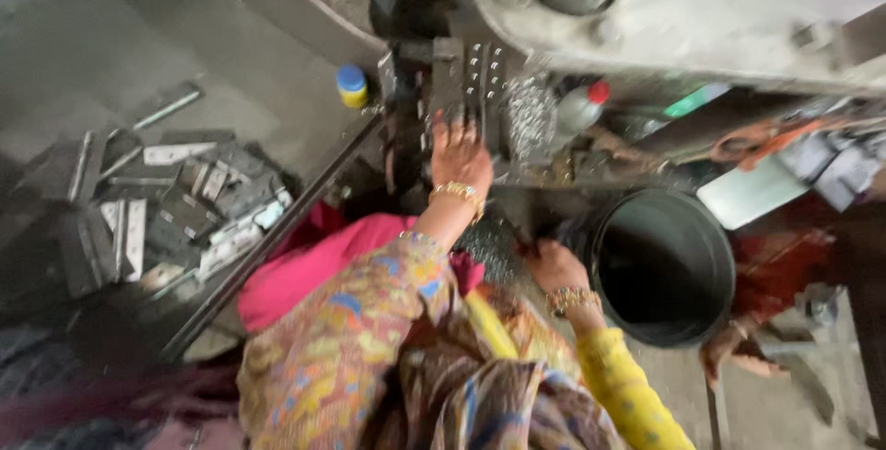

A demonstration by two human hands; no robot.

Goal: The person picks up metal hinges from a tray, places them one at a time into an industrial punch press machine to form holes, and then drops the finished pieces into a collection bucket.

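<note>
My left hand (460,153) presses fingers-up against the dark perforated metal plate (480,76) at the grey press machine (701,16). My right hand (554,265) rests in shiny metal bits (489,247) beside the black round bucket (614,228); I cannot tell its grip.

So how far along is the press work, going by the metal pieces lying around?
Done: a pile of flat metal plates lies on the floor at left. In hand: the left hand reaches up to the press tooling; the right hand rests on small shiny pieces. Left: unclear; the black bucket looks dark inside.
</note>
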